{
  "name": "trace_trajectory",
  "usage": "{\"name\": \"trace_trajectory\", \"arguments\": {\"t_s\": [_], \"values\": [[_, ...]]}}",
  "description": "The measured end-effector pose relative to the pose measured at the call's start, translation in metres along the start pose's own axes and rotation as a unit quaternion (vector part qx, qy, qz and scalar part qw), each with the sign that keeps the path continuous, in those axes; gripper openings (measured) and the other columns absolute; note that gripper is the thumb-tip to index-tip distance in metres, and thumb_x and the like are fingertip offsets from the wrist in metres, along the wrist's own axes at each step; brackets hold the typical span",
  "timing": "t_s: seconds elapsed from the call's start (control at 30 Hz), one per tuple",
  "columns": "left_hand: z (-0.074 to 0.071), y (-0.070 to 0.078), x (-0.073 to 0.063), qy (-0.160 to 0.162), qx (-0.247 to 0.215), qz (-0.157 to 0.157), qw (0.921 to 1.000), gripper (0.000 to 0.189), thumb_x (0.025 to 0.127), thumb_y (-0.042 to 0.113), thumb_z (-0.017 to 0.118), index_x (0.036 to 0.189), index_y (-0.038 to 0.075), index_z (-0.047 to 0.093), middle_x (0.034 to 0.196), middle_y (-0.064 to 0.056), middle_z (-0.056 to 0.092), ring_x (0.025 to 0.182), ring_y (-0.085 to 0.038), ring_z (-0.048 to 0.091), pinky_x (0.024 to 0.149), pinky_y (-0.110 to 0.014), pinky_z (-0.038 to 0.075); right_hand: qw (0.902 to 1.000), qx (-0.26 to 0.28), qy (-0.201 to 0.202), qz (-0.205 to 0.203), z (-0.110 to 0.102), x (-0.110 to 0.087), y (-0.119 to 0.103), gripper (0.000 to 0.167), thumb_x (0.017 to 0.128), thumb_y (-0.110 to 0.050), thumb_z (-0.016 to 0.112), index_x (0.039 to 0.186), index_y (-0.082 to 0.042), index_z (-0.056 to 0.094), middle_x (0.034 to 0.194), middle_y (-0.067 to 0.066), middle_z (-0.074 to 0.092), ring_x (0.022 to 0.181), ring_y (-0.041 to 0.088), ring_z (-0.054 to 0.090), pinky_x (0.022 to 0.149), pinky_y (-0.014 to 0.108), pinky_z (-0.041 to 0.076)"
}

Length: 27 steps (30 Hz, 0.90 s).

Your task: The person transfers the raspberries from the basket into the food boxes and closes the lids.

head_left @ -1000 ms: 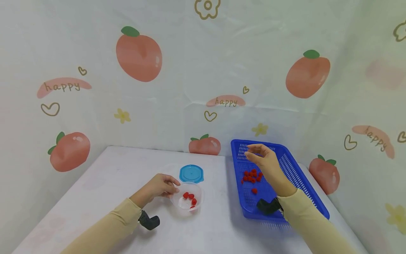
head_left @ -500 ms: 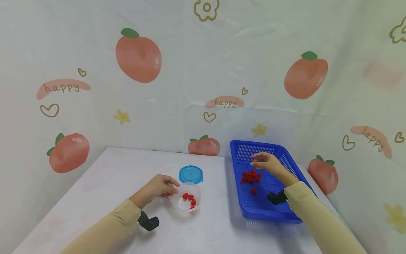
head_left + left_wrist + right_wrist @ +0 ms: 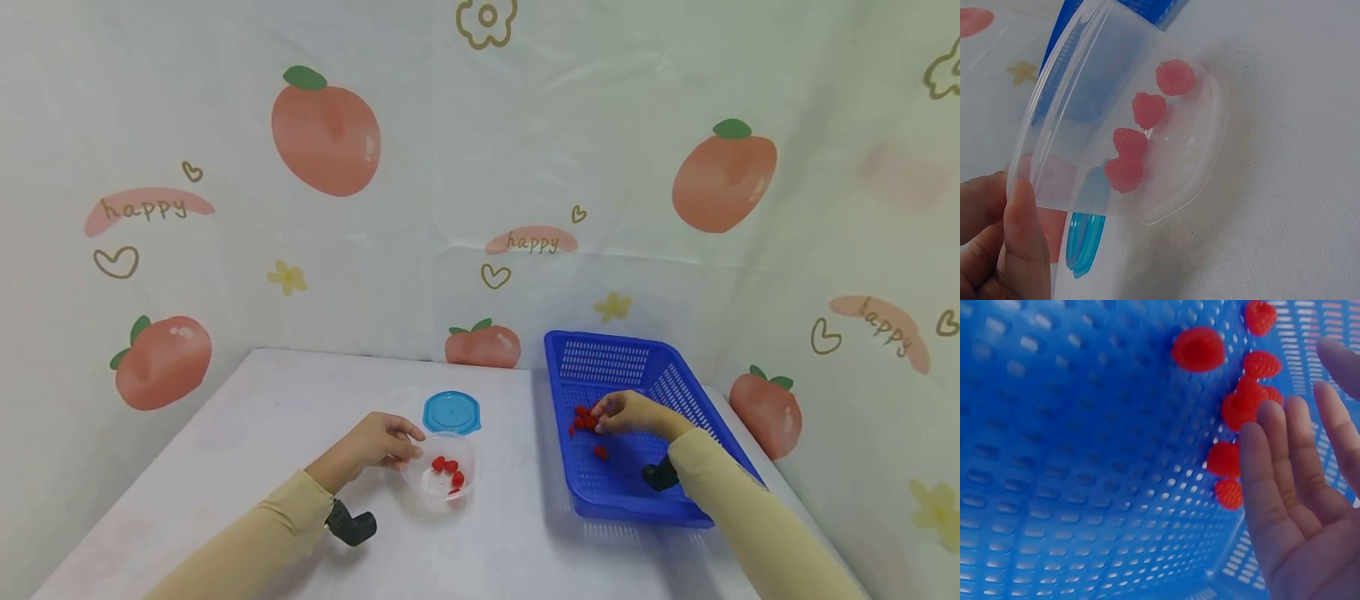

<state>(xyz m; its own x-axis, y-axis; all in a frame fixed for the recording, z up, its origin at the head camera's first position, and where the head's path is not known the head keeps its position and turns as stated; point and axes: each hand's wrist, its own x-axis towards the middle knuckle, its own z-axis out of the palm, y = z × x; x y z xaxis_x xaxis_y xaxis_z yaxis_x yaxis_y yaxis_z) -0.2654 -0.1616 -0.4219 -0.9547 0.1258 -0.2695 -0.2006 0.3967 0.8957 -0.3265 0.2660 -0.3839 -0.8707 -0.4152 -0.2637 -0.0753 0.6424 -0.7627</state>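
My left hand [image 3: 378,442] pinches the rim of a clear plastic tub [image 3: 1088,109] between thumb and fingers. Several red raspberries [image 3: 1125,174] lie at the bottom of the tub. Over on the right, my right hand [image 3: 637,412] is lowered into a blue perforated basket [image 3: 637,513], its fingertips at a cluster of loose raspberries [image 3: 581,423] and partly covering them in the head view. In the right wrist view its fingers are extended, the thumb stands apart, and nothing is held between them. One raspberry [image 3: 601,452] lies separately, nearer the basket's front.
A blue lid [image 3: 452,412] lies on the white tabletop [image 3: 495,550] just behind the tub. Behind the table hangs a printed backdrop [image 3: 420,167]. Dark wrist cameras [image 3: 351,523] sit below both hands.
My right hand has come down from above the basket to the raspberry cluster. My left hand and the tub have stayed in place.
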Motion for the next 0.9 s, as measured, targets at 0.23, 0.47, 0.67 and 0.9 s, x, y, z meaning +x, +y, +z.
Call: {"name": "trace_trajectory", "arguments": {"t_s": [0.23,0.47,0.67,0.9], "values": [[0.0,0.001,0.0,0.0,0.003,0.001,1.0,0.021,0.081,0.01,0.077,0.1,0.004,0.069,0.072,-0.006,0.06,0.056,-0.016,0.057,0.057,-0.023,0.054,0.9987,0.026,-0.032,0.031,-0.001,-0.001,0.013,0.024,0.088,-0.005,0.067,0.106,0.01,0.058,0.096,0.007,0.064,0.086,0.017,0.06,0.083,0.035,0.056],[0.0,0.001,-0.001,0.001,0.004,0.005,1.0,0.021,0.081,0.009,0.076,0.1,0.004,0.069,0.074,-0.006,0.061,0.058,-0.016,0.057,0.058,-0.024,0.054,0.9972,0.025,-0.039,0.059,0.002,-0.002,0.015,0.025,0.087,-0.005,0.067,0.107,0.008,0.058,0.098,0.009,0.064,0.088,0.019,0.06,0.084,0.038,0.056],[0.001,0.0,0.0,0.004,0.001,0.004,1.0,0.022,0.08,0.007,0.077,0.1,0.003,0.069,0.074,-0.006,0.06,0.058,-0.014,0.057,0.058,-0.023,0.054,0.9957,0.004,-0.039,0.084,0.006,-0.003,0.015,0.025,0.085,-0.004,0.069,0.106,0.005,0.06,0.098,0.008,0.062,0.085,0.019,0.057,0.081,0.036,0.055],[0.001,-0.002,0.002,0.005,0.007,0.003,1.0,0.022,0.08,0.007,0.077,0.1,0.003,0.069,0.074,-0.006,0.061,0.058,-0.014,0.058,0.058,-0.024,0.054,0.9921,-0.019,-0.057,0.111,0.009,-0.002,0.015,0.021,0.085,-0.003,0.07,0.104,0.001,0.062,0.091,0.005,0.061,0.082,0.017,0.055,0.077,0.033,0.054]]}}
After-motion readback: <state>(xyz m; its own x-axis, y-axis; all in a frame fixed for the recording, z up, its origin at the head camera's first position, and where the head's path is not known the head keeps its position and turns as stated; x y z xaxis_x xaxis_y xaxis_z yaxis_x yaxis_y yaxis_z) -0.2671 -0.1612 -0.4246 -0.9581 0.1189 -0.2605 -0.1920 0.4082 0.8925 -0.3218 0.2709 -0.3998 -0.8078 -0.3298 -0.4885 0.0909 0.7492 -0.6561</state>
